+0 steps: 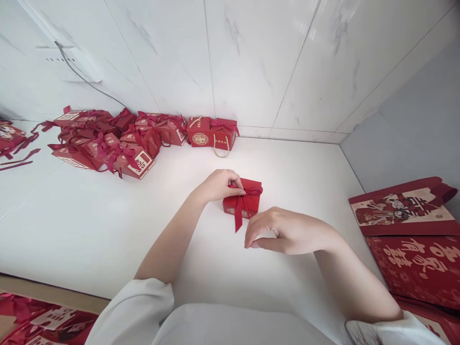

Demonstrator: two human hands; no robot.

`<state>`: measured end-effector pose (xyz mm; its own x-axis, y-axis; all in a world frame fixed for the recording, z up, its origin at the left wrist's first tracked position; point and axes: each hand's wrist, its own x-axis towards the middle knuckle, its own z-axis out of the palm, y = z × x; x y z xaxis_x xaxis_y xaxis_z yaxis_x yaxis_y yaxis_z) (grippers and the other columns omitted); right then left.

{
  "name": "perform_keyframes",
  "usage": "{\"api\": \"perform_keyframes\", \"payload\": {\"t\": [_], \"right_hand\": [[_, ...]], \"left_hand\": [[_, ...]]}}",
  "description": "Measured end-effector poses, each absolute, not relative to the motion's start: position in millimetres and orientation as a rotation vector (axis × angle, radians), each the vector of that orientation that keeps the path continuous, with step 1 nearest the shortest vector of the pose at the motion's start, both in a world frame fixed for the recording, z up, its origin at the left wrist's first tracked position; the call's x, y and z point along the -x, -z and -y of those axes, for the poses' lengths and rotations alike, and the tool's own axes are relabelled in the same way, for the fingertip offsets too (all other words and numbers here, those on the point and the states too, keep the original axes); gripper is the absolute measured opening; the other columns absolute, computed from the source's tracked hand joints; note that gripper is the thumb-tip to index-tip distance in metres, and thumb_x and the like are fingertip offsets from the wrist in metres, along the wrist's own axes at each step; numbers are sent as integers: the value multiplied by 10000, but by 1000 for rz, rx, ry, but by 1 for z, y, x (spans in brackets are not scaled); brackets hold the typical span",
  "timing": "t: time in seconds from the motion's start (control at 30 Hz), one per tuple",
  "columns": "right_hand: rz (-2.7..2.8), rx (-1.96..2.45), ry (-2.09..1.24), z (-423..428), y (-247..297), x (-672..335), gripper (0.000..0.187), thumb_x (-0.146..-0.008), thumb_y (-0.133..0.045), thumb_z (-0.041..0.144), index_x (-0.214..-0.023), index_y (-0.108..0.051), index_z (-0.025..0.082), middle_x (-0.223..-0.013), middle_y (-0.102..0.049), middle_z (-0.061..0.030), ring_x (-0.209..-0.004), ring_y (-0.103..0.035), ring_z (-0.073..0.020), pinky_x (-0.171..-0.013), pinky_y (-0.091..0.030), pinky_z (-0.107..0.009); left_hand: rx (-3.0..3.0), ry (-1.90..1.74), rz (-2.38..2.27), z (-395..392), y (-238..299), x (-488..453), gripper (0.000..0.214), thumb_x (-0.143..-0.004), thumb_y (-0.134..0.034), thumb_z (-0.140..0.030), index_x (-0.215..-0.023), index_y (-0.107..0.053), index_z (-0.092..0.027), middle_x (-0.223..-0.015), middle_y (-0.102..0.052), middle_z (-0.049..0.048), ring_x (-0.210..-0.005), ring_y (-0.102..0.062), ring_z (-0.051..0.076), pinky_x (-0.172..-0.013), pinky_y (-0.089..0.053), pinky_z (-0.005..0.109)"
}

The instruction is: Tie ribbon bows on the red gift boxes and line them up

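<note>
The small red box (254,205) stands on the white desk (89,215), slightly right of the centre of the frame, with a dark red ribbon (238,218) tied in a bow across its top and one tail hanging down the front. The left hand (222,186) is at the box's left side; its fingers are closed in a pinch on the ribbon beside the knot. The right hand (278,232) is just below and right of the box, apart from it, fingers curled toward the thumb with tips close together; whether they grip anything cannot be determined. Upper centre, a red box with gold cord handles (212,135) is set near the marbled wall (251,62). Upper left, a cluster of ribboned red boxes (134,165) is noted, some overlapping in view. A grey cable (89,85) runs down behind the cluster. Right edge: red printed bags (402,211). Lower left corner: further red printed items (53,321).
</note>
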<state>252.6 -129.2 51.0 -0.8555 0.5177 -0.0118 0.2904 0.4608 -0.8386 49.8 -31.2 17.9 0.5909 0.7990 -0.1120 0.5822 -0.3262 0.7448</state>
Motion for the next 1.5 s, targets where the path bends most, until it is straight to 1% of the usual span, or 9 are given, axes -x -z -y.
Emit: {"api": "perform_keyframes", "payload": {"t": [0.23, 0.47, 0.6, 0.87, 1.0, 1.17, 1.27, 1.37, 1.5], "right_hand": [[2465, 1038, -304, 117, -22, -234, 197, -926, -509, 215, -1086, -623, 203, -954, -626, -77, -878, -563, -197, -810, -437, -362], [2513, 944, -29, 113, -11, -231, 257, -937, -438, 123, -917, -682, 200, -844, -638, -51, -824, -564, -176, -789, -434, -336], [2454, 956, -97, 112, -25, -245, 280, -922, -426, 87, -880, -675, 207, -853, -686, -39, -885, -620, -175, -946, -406, -391], [2604, 890, -339, 112, -30, -254, 304, -859, -441, 42, -738, -649, 228, -671, -663, 19, -634, -570, -137, -836, -415, -353], [2676, 837, -332, 115, -26, -244, 290, -866, -453, 62, -698, -640, 208, -640, -640, 1, -648, -559, -148, -787, -402, -339], [2731, 857, -414, 116, -23, -239, 217, -869, -530, 109, -745, -682, 203, -680, -663, -30, -744, -580, -179, -756, -416, -329], [2714, 880, -605, 117, -26, -242, 81, -818, -662, 267, -821, -701, 197, -730, -679, -38, -806, -583, -202, -750, -434, -333], [2652, 891, -826, 116, -33, -250, 308, -763, -704, 440, -949, -699, 195, -817, -691, -46, -837, -595, -211, -746, -457, -336], [2564, 859, -1050, 112, -44, -264, 296, -807, -663, 407, -1024, -682, 207, -946, -697, -44, -854, -623, -185, -757, -479, -312]], "left_hand": [[-2015, -337, -1085, 34, -24, -51, 106, -719, -617, -279, -702, -662, -185, -758, -630, -9, -677, -550, 122, -595, -411, 242], [-2026, -359, -1087, 35, -20, -52, 104, -705, -623, -287, -694, -662, -191, -749, -623, -6, -673, -545, 128, -597, -416, 248], [-2009, -351, -1132, 35, -17, -53, 153, -724, -630, -341, -711, -674, -195, -758, -634, 2, -662, -554, 131, -584, -418, 252], [-2049, -359, -1136, 35, -17, -55, 157, -721, -659, -357, -701, -677, -202, -757, -635, -4, -666, -550, 126, -577, -402, 251], [-2072, -366, -1131, 36, -18, -56, 191, -730, -655, -391, -699, -671, -204, -746, -627, -4, -653, -528, 120, -555, -378, 248], [-2113, -373, -1172, 38, -18, -59, 294, -744, -630, -481, -694, -638, -191, -760, -630, 8, -663, -529, 132, -567, -370, 258], [-2189, -333, -1151, 39, -21, -58, 243, -727, -652, -440, -725, -621, -200, -793, -623, 2, -718, -541, 148, -598, -378, 261], [-2310, -256, -1084, 41, -27, -54, 298, -666, -696, -452, -808, -590, -213, -844, -602, 4, -785, -537, 175, -628, -381, 272], [-2464, -159, -1052, 46, -31, -53, 492, -552, -760, -493, -892, -542, -211, -880, -578, 20, -858, -512, 218, -666, -374, 293]]}}
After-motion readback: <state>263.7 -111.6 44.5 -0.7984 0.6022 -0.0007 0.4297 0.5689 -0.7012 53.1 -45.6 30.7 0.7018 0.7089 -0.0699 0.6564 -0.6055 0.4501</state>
